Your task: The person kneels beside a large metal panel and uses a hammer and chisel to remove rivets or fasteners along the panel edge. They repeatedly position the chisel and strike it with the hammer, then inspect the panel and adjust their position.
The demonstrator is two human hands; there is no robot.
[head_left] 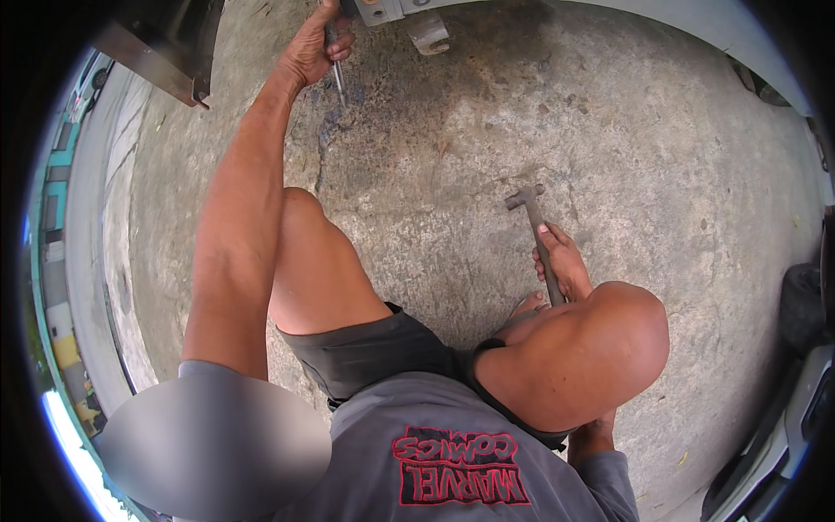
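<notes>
High in the view, my left hand (308, 54) is closed around a tool with a slim metal shaft (339, 83), which looks like a screwdriver. Its shaft points down toward the concrete, and most of its handle is hidden by my fingers. Just to the right of this hand is the lower edge of a light grey metal panel (383, 10); whether they touch I cannot tell. My right hand (567, 264) grips a ball-peen hammer (534, 215) by its handle, beside my right knee. The hammer head is up and apart from the panel.
A bent metal bracket (430, 36) hangs under the panel. Dark stains mark the concrete floor (661, 174) below it. A rusty dark metal beam (161, 61) juts in at upper left. At the right rim stand a dark tyre (802, 304) and part of a vehicle (783, 444).
</notes>
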